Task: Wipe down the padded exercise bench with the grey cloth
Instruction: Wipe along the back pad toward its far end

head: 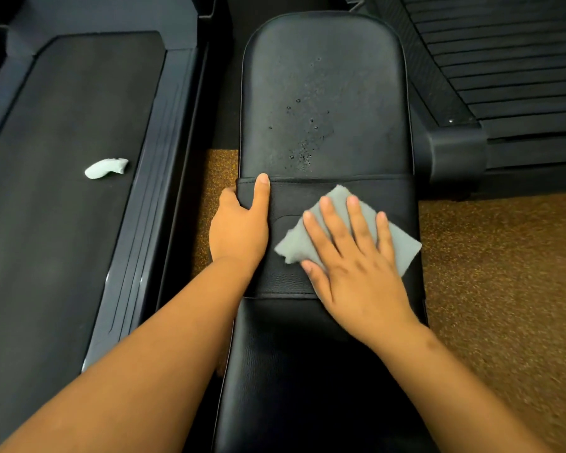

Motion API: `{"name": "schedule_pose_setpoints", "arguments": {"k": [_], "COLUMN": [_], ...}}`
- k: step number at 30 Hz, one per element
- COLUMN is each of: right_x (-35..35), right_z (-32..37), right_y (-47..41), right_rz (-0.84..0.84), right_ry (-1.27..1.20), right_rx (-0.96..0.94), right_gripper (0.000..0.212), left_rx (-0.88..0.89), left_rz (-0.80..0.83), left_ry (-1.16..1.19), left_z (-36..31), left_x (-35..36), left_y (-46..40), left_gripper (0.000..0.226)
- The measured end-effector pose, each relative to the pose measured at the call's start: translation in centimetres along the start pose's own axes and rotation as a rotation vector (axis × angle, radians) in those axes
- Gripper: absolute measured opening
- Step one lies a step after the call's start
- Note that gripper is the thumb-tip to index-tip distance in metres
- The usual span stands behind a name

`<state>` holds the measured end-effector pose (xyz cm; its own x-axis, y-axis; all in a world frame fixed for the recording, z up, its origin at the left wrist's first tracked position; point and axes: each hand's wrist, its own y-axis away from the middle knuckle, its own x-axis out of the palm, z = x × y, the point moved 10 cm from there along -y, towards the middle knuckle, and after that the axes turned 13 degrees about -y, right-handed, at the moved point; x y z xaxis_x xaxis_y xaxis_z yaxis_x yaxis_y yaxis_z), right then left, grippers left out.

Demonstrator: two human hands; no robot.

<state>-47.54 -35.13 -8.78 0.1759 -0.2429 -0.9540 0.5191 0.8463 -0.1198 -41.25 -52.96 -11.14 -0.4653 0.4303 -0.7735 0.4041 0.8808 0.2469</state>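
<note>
The black padded bench point(324, 93) runs away from me down the middle of the view. Water droplets dot its far section. The grey cloth point(337, 204) lies flat on the bench's middle band, pressed down by my right hand point(353, 256), palm down with fingers spread. My left hand point(241, 223) grips the left edge of the same band, thumb on top and fingers wrapped around the side.
A black treadmill deck point(62, 174) lies to the left, with a pale green crumpled wad point(107, 169) on its belt. Another machine with a ribbed black surface point(504, 60) stands at the right. Brown speckled carpet point(504, 289) covers the floor beside the bench.
</note>
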Motion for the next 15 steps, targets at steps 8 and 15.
{"name": "schedule_pose_setpoints", "arguments": {"k": [8,15], "right_x": [-1.5,-0.1], "right_z": [-3.3,-0.3], "right_y": [-5.3,-3.0], "right_rz": [-0.047,-0.039], "right_ry": [-0.026,0.006], "right_rx": [0.107,-0.003], "right_gripper": [0.062,0.063], "left_rx": [-0.022,0.020], "left_rz": [0.029,-0.017], "left_ry": [0.001,-0.035], "left_z": [0.6,0.5], "left_x": [0.3,0.0], "left_y": [-0.2,-0.2], "left_gripper": [0.069,0.065]}}
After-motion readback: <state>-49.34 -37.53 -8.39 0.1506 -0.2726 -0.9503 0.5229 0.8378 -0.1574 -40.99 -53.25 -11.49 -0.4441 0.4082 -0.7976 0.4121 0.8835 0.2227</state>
